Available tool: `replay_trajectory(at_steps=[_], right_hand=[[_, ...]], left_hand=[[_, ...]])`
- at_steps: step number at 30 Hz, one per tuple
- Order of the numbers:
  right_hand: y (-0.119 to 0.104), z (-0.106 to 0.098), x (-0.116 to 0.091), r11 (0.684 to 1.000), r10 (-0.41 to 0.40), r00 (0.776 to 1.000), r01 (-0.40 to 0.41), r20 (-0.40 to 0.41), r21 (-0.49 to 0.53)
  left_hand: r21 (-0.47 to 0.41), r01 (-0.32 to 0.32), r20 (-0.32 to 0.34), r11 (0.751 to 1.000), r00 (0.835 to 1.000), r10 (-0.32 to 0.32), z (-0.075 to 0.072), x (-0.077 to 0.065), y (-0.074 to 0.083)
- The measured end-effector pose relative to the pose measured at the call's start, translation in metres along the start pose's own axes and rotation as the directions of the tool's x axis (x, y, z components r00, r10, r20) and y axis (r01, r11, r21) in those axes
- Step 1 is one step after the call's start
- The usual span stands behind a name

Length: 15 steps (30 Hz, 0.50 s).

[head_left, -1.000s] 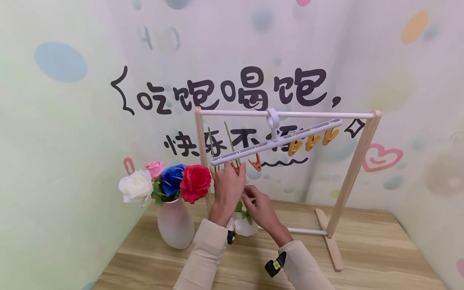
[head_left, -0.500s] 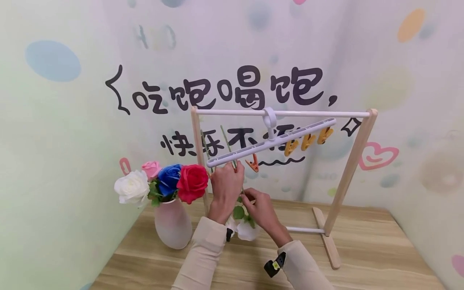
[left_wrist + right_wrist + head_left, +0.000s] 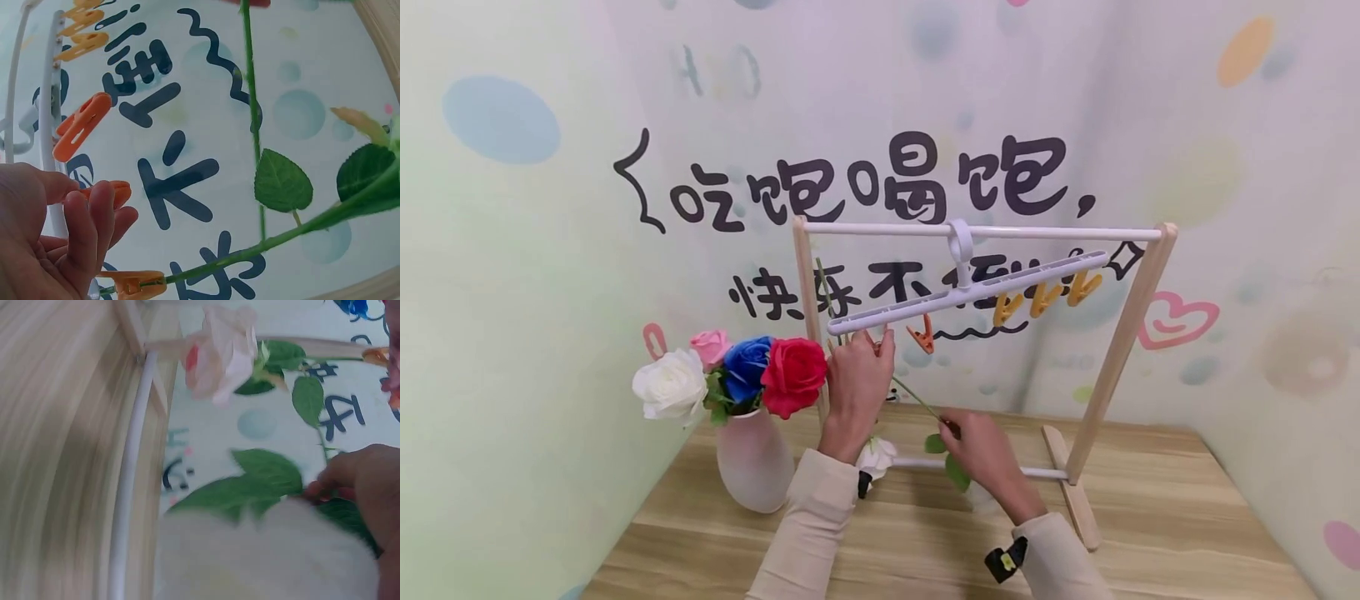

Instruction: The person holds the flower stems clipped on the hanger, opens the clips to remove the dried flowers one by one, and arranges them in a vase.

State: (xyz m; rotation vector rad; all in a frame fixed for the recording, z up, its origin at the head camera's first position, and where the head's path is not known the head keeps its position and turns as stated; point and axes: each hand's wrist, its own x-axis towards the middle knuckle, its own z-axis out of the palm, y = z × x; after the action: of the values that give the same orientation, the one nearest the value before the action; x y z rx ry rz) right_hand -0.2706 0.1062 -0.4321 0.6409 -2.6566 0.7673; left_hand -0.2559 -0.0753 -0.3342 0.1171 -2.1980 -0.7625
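Observation:
My left hand (image 3: 859,375) pinches an orange clip (image 3: 115,194) under the lilac hanger bar (image 3: 895,315). Slanting down to the right, a green stem (image 3: 917,396) runs to my right hand (image 3: 988,454), which grips it near its leaves (image 3: 957,473). The large white rose (image 3: 262,556) on that stem is blurred in the right wrist view and mostly behind the hand in the head view. A second pale rose (image 3: 876,458) hangs head down, its stem caught in a yellow-orange clip (image 3: 134,284). Another orange clip (image 3: 922,335) dangles right of my left hand.
Several yellow clips (image 3: 1043,298) hang on the bar's right half. The hanger hooks over the rack's white top rod (image 3: 1060,233); wooden posts (image 3: 1123,358) stand either side. A pale vase (image 3: 754,462) of white, pink, blue and red roses (image 3: 793,377) stands left on the wooden table (image 3: 917,542).
My right hand has moved right and down with the white rose. Its stem, formerly upright through the pinched clip, now slants below the bar. My left hand stays at the clip.

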Motion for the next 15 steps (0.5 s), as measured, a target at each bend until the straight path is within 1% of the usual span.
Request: replay_trajectory(at_steps=[5, 8, 10, 12, 13, 15], right_hand=[[0.019, -0.013, -0.012, 0.987, -0.019, 1.0, 0.02, 0.008, -0.158], [0.028, -0.021, -0.018, 0.973, -0.032, 0.999, 0.033, 0.008, -0.227], [0.031, -0.028, -0.021, 0.963, -0.034, 0.999, 0.039, 0.023, -0.267], [0.033, -0.035, -0.023, 0.945, -0.045, 0.998, 0.053, 0.033, -0.322], [0.034, -0.038, -0.025, 0.934, -0.053, 0.998, 0.063, 0.038, -0.352], [0.036, -0.044, -0.027, 0.914, -0.064, 0.997, 0.079, 0.051, -0.399]], left_hand=[[0.017, 0.034, 0.016, 0.999, 0.999, -0.034, -0.003, -0.005, 0.001], [0.031, 0.011, 0.01, 0.999, 1.0, -0.011, -0.008, -0.011, 0.004], [0.036, -0.032, -0.022, 0.999, 0.999, 0.033, -0.013, -0.017, 0.006], [0.033, -0.102, -0.066, 0.994, 0.992, 0.104, -0.018, -0.023, 0.008], [0.032, -0.147, -0.086, 0.989, 0.985, 0.149, -0.019, -0.028, 0.009], [0.019, -0.252, -0.122, 0.968, 0.96, 0.252, -0.021, -0.036, 0.012]])
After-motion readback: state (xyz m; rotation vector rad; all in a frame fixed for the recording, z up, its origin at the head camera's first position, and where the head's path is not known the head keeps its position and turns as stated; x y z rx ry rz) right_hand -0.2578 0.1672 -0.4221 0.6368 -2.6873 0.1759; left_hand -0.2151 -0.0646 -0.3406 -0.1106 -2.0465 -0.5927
